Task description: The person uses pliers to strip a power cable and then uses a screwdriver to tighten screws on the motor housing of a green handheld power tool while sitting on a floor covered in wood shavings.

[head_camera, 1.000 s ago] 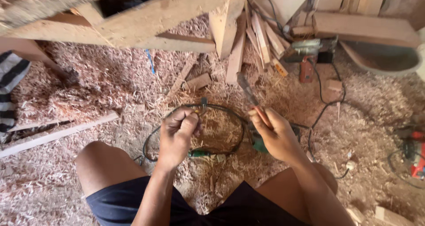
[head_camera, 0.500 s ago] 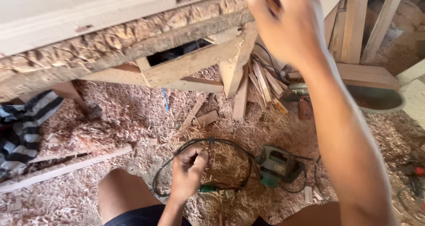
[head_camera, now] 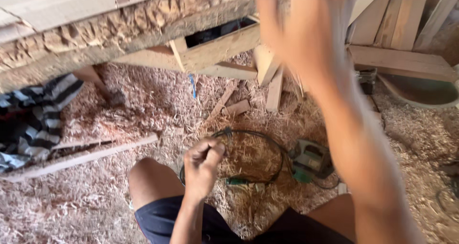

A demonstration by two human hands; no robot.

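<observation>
Curling into a loose fist, the left hand (head_camera: 203, 163) pinches a black cable (head_camera: 267, 143) above sawdust. The right hand (head_camera: 306, 28) is raised far up, blurred; its finger state cannot be told.

the looped black power cord (head_camera: 267, 148) lies on the sawdust-covered floor (head_camera: 95, 210) in front of the person's knees, the left hand (head_camera: 203, 165) closed at its left side. the small green power tool (head_camera: 311, 160) sits just right of the loop. short wooden offcuts (head_camera: 275, 88) lie behind it, under the rough carved timber beam (head_camera: 119, 33). the striped cloth (head_camera: 33, 119) lies far left, a long wooden strip (head_camera: 81, 158) before it. the raised right hand (head_camera: 306, 28), blurred, is above the tool.
</observation>
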